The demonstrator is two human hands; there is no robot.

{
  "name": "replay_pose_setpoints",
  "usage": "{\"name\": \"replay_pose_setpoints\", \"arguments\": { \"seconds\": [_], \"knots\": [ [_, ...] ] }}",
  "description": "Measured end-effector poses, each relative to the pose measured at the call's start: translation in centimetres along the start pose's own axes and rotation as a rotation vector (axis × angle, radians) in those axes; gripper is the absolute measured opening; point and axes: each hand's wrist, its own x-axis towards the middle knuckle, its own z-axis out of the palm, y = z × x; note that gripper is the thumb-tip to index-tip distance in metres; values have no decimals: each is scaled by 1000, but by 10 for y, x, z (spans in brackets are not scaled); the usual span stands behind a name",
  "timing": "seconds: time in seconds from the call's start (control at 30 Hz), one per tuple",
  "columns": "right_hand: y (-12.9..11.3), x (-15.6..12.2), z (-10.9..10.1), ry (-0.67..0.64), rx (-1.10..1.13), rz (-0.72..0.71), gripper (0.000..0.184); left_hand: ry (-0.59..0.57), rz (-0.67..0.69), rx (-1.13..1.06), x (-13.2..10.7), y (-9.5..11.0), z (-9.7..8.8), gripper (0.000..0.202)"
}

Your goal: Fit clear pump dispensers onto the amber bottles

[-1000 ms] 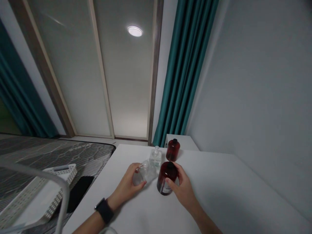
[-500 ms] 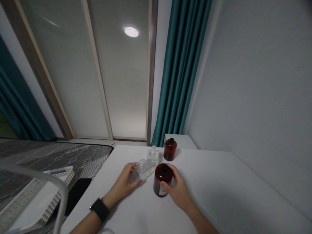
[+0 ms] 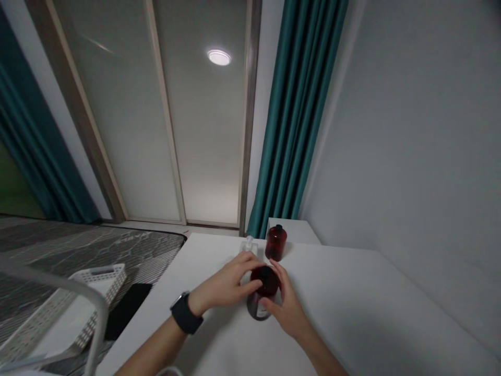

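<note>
A dark amber plastic bottle [image 3: 259, 305] with a black cap stands at the front of the white table [image 3: 203, 318]. My right hand [image 3: 286, 308] wraps its right side. My left hand [image 3: 227, 282] reaches across from the left, its fingers on the bottle's shoulder and cap. A second amber bottle [image 3: 276, 244] stands farther back, apart from my hands. Just left of it, a glass bottle [image 3: 248, 244] shows only at its top. My left hand and the front bottle hide the rest of the area behind them.
Left of the table lie a white perforated tray [image 3: 97, 292] and a black phone [image 3: 127, 310] on a grey patterned mattress [image 3: 102, 245]. A white rail [image 3: 50, 277] crosses the lower left. A white cabinet [image 3: 293, 230] stands beyond the table, against a wall.
My left hand has let go of the transparent bottle and moved right onto the front amber bottle. The transparent bottle it held is no longer visible.
</note>
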Motion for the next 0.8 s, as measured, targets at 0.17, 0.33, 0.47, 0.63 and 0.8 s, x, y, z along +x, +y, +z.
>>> {"name": "replay_pose_setpoints", "arguments": {
  "seconds": [0.17,0.33,0.47,0.63,0.8],
  "knots": [
    [5,-1,-7,-63,12,-22,68,-160,85,16,24,-5,-13,27],
    [0,-2,-8,-103,22,-4,72,-216,133,5,31,-7,-19,22],
    [-7,-1,-7,-104,33,1,71,-208,134,52,31,-3,-19,20],
    [-11,-2,-5,-90,16,-6,70,-226,126,92,31,0,-20,17],
    [-11,-3,-3,-78,13,-10,73,-240,73,106,29,1,-19,19]
  ]
}}
